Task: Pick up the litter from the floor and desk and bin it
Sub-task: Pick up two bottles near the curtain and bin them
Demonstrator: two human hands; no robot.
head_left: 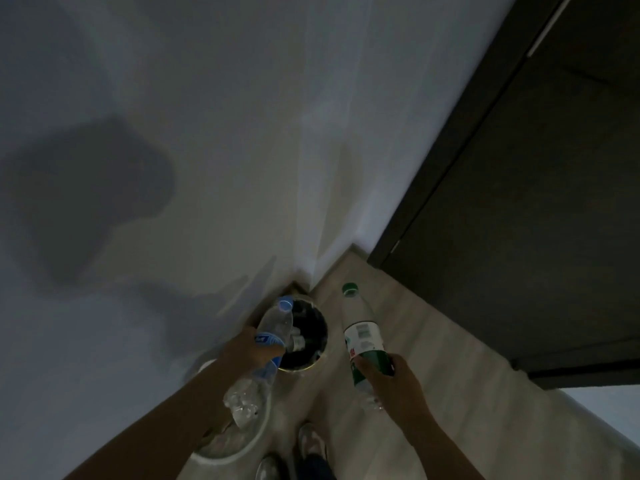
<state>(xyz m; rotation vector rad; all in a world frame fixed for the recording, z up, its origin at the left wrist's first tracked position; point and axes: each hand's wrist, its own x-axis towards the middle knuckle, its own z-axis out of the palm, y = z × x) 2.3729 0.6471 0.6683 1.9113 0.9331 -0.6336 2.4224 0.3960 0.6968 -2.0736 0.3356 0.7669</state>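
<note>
**Two Bottles Held at a Corner Bin**

The dim view is filled mostly by pale walls (207, 133) meeting in a corner, with a dark door (519, 202) to the right. A light wood floor (450, 375) is seen below. A white round container (227, 458) is partly hidden under the left forearm at the lower left; what it holds cannot be made out.

A round black bin (325, 336) is set on the floor right in the corner, and pale litter is dimly seen inside it.

A clear bottle with a blue cap (277, 323) is gripped round its labelled middle by the left hand (249, 348), fingers curled about it. The bottle is tilted, and its capped end is seen over the bin's mouth, while its crumpled base points back toward the person.

A clear bottle with a green cap (362, 334) is grasped round its lower half by the right hand (394, 379), fingers wrapped. It is held just to the right of the bin, above the floor, cap pointing away.

Two shoes (311, 441) are seen at the bottom edge.
</note>
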